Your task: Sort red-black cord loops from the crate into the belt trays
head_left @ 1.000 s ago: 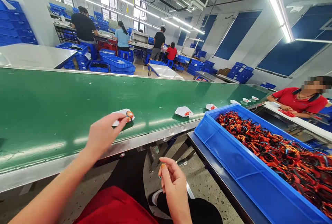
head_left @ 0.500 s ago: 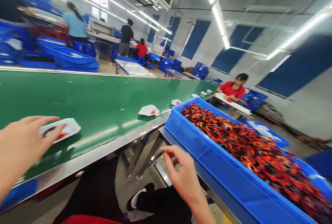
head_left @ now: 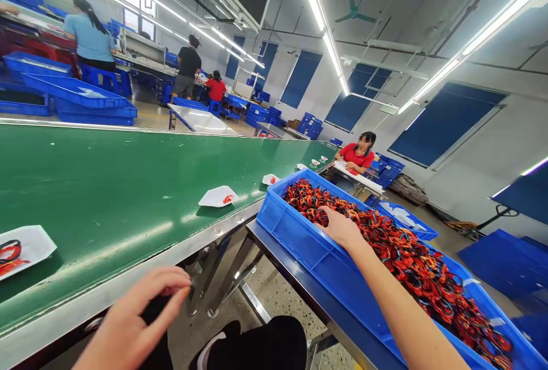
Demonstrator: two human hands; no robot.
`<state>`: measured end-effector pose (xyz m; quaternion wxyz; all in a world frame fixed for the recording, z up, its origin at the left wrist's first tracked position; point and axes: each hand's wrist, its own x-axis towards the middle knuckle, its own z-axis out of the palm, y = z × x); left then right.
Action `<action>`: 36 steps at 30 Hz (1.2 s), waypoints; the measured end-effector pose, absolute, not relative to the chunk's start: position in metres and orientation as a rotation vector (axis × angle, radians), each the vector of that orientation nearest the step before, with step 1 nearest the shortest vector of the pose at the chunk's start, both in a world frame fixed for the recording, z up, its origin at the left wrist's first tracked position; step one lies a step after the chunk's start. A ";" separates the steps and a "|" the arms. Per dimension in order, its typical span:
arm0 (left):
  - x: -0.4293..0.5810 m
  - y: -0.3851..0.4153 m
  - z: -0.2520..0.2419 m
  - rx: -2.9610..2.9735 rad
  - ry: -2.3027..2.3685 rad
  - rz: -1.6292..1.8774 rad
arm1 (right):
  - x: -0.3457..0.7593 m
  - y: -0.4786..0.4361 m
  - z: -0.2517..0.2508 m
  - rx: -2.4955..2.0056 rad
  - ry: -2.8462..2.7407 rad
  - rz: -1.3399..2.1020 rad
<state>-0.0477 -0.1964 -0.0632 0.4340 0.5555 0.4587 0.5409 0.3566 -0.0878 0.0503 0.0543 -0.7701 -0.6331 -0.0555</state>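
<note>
My right hand (head_left: 340, 228) reaches into a long blue bin (head_left: 295, 244) heaped with small red, orange and black loops of thin cord or wire (head_left: 385, 233). Its fingers are curved and apart, with the tips touching the pile and partly hidden. My left hand (head_left: 141, 316) hovers in front of the conveyor's near edge, loosely curled, thumb close to the fingertips with a small gap, nothing visible in it. On the green belt (head_left: 128, 176), a white tray (head_left: 32, 238) at the far left holds a black loop and red pieces. Another white tray (head_left: 216, 197) carries a small red piece.
Several more white trays, such as this tray (head_left: 270, 179), line the belt's near side. The bin rests on a metal table (head_left: 295, 278). A co-worker in red (head_left: 358, 156) sits beyond it. A metal rail (head_left: 171, 258) edges the belt. Blue crates (head_left: 92, 101) stand behind.
My left hand has moved right, away from the left tray, to in front of the belt. My right hand has gone from beside the bin into its pile. The view has turned right.
</note>
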 end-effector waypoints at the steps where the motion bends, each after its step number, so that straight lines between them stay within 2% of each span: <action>1: -0.037 -0.199 -0.062 1.497 1.131 1.285 | 0.355 -0.085 0.048 -2.268 -1.936 -0.144; 5: -0.019 -0.207 -0.056 1.721 1.038 1.072 | 0.358 -0.078 0.057 -2.141 -1.797 -0.135; 10: -0.015 -0.198 -0.057 1.535 1.048 1.047 | 0.361 -0.074 0.088 -1.929 -1.552 0.006; 14: 0.004 -0.189 -0.049 1.107 0.912 1.097 | 0.306 -0.089 0.098 -1.524 -1.469 0.469; 16: 0.015 -0.188 -0.041 0.804 0.768 1.126 | 0.254 -0.104 0.089 -1.228 -1.436 0.770; 17: 0.019 -0.188 -0.036 0.645 0.685 1.129 | 0.224 -0.113 0.079 -1.150 -1.481 0.800; 20: 0.018 -0.185 -0.028 0.258 0.471 1.134 | 0.139 -0.138 0.040 -1.037 -1.819 0.556; 24: -0.012 -0.175 -0.032 -0.084 0.505 1.372 | 0.070 -0.154 -0.008 -0.996 -2.191 0.250; 27: -0.039 -0.173 -0.037 -0.153 0.522 1.438 | 0.046 -0.153 -0.020 -0.982 -2.205 0.244; 36: -0.062 -0.168 -0.045 -0.131 0.448 1.417 | 0.019 -0.144 -0.015 -0.904 -2.068 0.356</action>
